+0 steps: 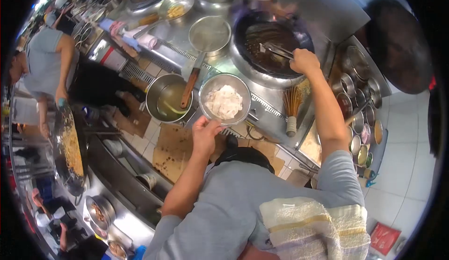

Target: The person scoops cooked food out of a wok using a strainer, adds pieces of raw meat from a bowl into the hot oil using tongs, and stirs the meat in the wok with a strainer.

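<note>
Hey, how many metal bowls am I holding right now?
1: the metal bowl in your left hand, holding pale food. Your right hand has a metal utensil over the wok instead. A bowl nested underneath would be hidden.

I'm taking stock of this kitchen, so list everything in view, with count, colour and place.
Wok: one, dark, upper centre
Tongs: one pair, silver, over the wok
Bowl: one, silver, centre
Food pieces: several, whitish, in the bowl
Strainer: one, silver, left of the wok
Pot: one, silver, left of the bowl
Brush: one, tan, right of the bowl
Small bowls: several, mixed, right
Cardboard: count unclear, brown, floor
Towel: one, cream striped, bottom
Co-worker: one, grey-shirted, left
Pan: one, black, by the co-worker
Background items: uncountable, blurred, upper left
Left hand: one, bare, holding the bowl
Right hand: one, bare, holding the tongs
</note>
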